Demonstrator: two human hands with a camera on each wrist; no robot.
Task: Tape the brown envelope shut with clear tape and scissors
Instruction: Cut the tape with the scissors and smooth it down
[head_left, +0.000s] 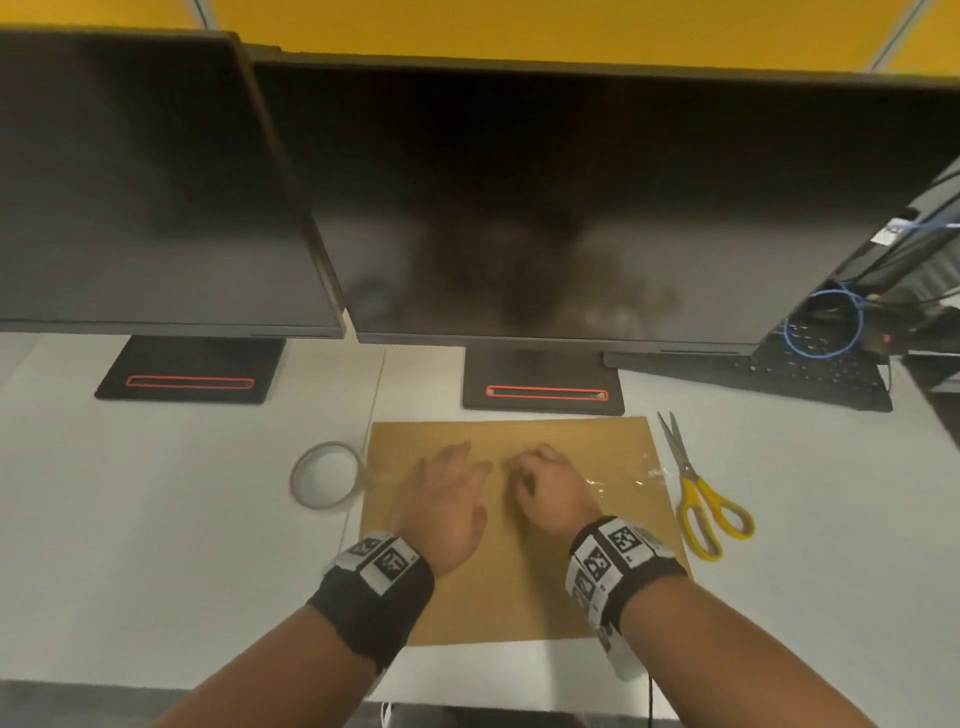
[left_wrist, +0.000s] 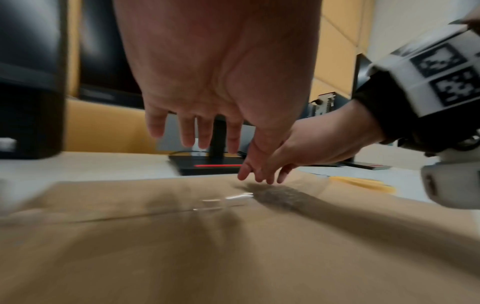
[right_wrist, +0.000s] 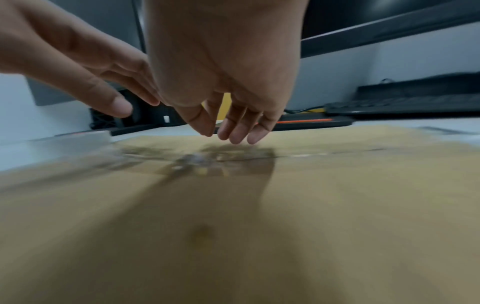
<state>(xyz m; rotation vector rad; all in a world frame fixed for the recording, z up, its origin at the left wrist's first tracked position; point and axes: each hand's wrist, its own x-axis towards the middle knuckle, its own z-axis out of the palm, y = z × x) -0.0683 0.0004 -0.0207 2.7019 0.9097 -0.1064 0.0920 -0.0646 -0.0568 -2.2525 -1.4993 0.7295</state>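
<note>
The brown envelope (head_left: 519, 587) lies flat on the white desk, with a strip of clear tape (head_left: 623, 480) running across it along the flap edge. My left hand (head_left: 447, 499) hovers just above the envelope's middle, fingers straight and spread, holding nothing. My right hand (head_left: 545, 486) is beside it, fingers loosely bent downward just above the tape (right_wrist: 197, 160), empty. The roll of clear tape (head_left: 326, 475) lies on the desk at the envelope's left edge. Yellow-handled scissors (head_left: 698, 493) lie closed to the envelope's right.
Two dark monitors (head_left: 545, 208) on black stands (head_left: 543, 387) rise right behind the envelope. A black keyboard (head_left: 810, 376) and blue cable (head_left: 823, 325) sit at the back right. The desk's front edge (head_left: 156, 686) is close to my forearms.
</note>
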